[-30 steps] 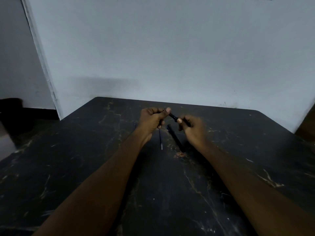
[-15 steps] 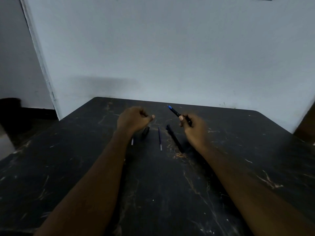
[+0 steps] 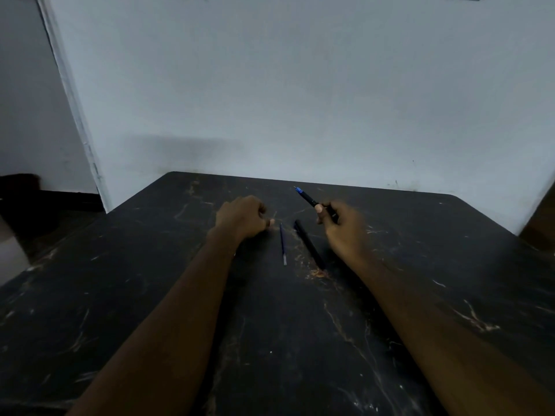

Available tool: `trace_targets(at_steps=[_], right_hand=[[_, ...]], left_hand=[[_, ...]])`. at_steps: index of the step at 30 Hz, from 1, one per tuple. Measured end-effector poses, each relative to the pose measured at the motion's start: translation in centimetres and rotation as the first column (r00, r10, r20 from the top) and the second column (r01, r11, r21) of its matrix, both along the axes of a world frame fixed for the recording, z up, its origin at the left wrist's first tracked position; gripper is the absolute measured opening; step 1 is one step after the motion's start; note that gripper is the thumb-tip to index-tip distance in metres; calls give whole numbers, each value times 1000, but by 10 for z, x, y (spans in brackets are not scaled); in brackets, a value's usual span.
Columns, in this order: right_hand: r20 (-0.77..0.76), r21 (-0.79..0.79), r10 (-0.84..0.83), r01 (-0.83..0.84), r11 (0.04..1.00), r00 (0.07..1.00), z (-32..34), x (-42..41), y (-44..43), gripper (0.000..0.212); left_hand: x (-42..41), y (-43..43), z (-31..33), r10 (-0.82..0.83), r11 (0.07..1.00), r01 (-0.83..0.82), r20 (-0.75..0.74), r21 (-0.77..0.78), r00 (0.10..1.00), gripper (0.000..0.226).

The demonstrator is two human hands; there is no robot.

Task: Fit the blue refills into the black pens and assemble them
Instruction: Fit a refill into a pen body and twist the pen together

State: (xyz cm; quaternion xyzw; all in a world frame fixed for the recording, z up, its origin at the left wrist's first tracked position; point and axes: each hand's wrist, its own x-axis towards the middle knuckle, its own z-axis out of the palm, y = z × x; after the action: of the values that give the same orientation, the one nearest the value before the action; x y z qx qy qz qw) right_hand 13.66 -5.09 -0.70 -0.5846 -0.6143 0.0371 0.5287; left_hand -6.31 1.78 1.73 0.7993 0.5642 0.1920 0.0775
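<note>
White wall (image 3: 300, 85) stands behind a black table (image 3: 120, 295). Left of the loose pen (image 3: 309, 244), the left hand (image 3: 243, 217) is curled; I cannot tell if it holds anything. Right of it, the right hand (image 3: 345, 226) grips a 2nd pen (image 3: 309, 199) with a blue tip showing, so that one looks filled. Just left of the loose pen lies 1 refill (image 3: 283, 244), not yet fitted.
</note>
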Motion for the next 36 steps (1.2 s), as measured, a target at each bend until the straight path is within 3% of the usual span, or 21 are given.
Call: trace_targets(at_steps=[2,6,10,13,17,26,30,36], right_hand=[[0,-6,0,0,1000,1000,0,-1,0,18],[-8,-7,14,-14,1000,1000,0,-1,0,15],[-4,2,7,-7,1000,1000,-2,0,3,12],[0,-12,-1,1,1000,1000,-3,0,5,9],[23,-2,-13,14,1000,1000,-2,0,3,11],[31,-9,0,1,1000,1000,-3,0,5,9],[22,4,9,-10,1000,1000,-3,0,4,9],[63,8,15,-15,1000,998,-1,-1,4,10]], left_hand=[[3,2,-2,-24,999,27,143,-21,989,23],[14,-4,3,-46,998,63,499,-16,865,39],[24,-11,8,34,991,94,852,-97,522,29],[24,-9,5,92,973,180,959,-143,269,27],[22,-5,1,137,959,232,982,-164,128,27],[27,-3,-3,147,939,286,975,-191,169,42],[29,-6,-2,134,942,283,974,-183,182,39],[34,-14,-1,55,956,261,957,-132,283,20]])
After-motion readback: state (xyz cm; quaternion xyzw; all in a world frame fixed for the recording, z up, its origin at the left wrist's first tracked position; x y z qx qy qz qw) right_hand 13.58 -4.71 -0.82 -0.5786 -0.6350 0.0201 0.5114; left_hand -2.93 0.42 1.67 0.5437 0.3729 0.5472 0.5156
